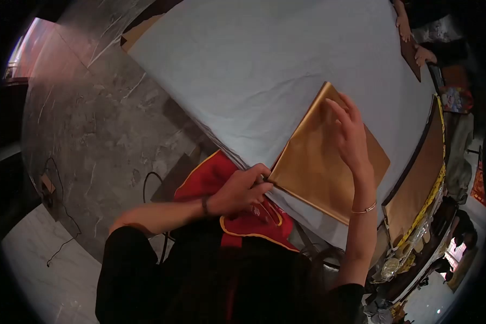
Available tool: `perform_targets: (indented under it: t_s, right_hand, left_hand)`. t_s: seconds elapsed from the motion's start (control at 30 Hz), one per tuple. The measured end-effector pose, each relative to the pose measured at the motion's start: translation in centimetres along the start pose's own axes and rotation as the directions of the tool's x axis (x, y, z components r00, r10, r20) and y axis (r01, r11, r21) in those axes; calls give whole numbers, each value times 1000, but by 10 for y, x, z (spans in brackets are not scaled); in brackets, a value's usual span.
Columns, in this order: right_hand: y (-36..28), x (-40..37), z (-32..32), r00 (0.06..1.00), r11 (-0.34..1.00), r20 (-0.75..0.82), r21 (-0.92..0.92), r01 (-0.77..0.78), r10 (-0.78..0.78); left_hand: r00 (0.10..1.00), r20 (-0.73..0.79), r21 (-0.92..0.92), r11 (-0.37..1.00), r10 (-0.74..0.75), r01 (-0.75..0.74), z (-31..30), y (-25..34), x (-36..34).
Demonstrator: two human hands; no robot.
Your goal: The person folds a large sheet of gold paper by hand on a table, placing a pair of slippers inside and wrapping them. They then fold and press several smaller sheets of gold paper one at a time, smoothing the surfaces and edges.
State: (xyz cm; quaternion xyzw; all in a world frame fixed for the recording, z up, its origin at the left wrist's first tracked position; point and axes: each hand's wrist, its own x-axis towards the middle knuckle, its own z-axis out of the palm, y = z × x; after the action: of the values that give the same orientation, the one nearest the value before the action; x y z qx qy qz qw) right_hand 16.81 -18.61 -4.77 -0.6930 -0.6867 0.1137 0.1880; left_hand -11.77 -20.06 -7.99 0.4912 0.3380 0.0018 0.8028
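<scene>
A square, gold-coloured panel (329, 156) with a smooth sheen lies at an angle on the pale cloth-covered table (221, 59). At its near left corner my left hand (243, 189) is closed, with thumb and fingers pinching the corner at the table's edge. Over the panel's upper right part is my right hand (348, 129), its fingers apart and slightly curled, holding nothing; whether the fingertips touch the surface is unclear. A red apron (259, 224) with yellow trim hangs below my left hand.
At the upper right, another person's hands (416, 48) touch a dark brown piece (409, 56). A brown board (416, 189) with yellow edging stands along the right. Grey marbled floor (113, 129) and a black cable (62, 216) show at left.
</scene>
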Motion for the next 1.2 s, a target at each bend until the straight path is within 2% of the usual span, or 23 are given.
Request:
perform_targets:
  t_s: [0.03, 0.07, 0.13, 0.23, 0.4, 0.47, 0.5, 0.57, 0.63, 0.77, 0.87, 0.9, 0.97, 1.03, 1.07, 1.1, 1.13, 1.17, 1.2]
  right_hand:
    - [1, 6, 2, 990, 975, 38, -172, 139, -135]
    - [1, 11, 3, 990, 974, 27, -179, 141, -138]
    - [3, 23, 4, 955, 933, 204, -246, 265, -217]
    - [12, 41, 5, 939, 941, 250, -183, 285, -236]
    - [15, 64, -12, 893, 902, 357, -225, 368, -275]
    - [18, 73, -14, 873, 898, 405, -217, 382, -273]
    - [19, 77, -14, 860, 886, 435, -240, 397, -267]
    - [18, 85, -13, 843, 871, 469, -259, 417, -264]
    - [15, 91, -11, 828, 864, 527, -310, 396, -191]
    - [20, 96, -10, 802, 831, 537, -298, 469, -261]
    - [20, 95, -13, 793, 817, 563, -330, 473, -232]
    - [20, 95, -18, 784, 838, 577, -293, 459, -228]
    - [18, 95, -30, 777, 856, 587, -259, 447, -229]
    - [18, 94, -46, 800, 976, 600, -165, 145, -18]
    - [25, 94, -52, 806, 974, 591, -171, 146, -18]
    - [37, 93, -60, 809, 996, 582, -75, -42, 78]
    - [50, 92, -67, 796, 973, 580, 26, -228, 171]
    - [65, 89, -74, 806, 973, 565, 21, -228, 177]
    - [81, 84, -79, 857, 943, 496, 196, -270, 142]
  left_hand:
    - [1000, -15, -18, 1000, -5, 5, 1, -1, 0]
    - [1000, -30, -35, 999, -6, 5, 2, 0, 0]
    - [999, -38, -18, 999, 27, -27, 2, -2, -1]
    - [995, -66, 5, 997, 80, -80, 0, -1, -1]
    - [988, -102, 64, 992, 113, -106, -4, -8, -1]
    - [979, -89, 87, 981, 182, -174, 0, -4, -3]
    - [979, -94, 77, 982, 179, -172, 2, -1, -3]
    - [994, -85, 88, 994, 67, -59, 6, 6, -2]
    - [996, -68, 68, 996, 54, -49, 10, 6, 1]
    - [995, -81, -25, 998, 58, -60, 11, 3, 2]
    - [997, -73, 33, 999, 12, -10, 5, 10, 0]
    - [997, -74, 33, 999, 16, -13, 4, 10, 0]
    - [980, -148, 0, 991, 133, -135, 3, 10, -1]
    - [979, -149, 58, 990, 137, -130, -7, 19, 5]
    - [979, -149, 114, 986, 137, -121, -15, 27, 9]
    - [966, -169, 98, 978, 198, -184, -25, 39, 13]
    - [951, -199, 263, 948, 237, -182, -36, 52, 22]
    - [934, -220, 422, 890, 283, -171, -47, 68, 33]
    - [906, -240, 427, 876, 348, -224, -57, 91, 45]
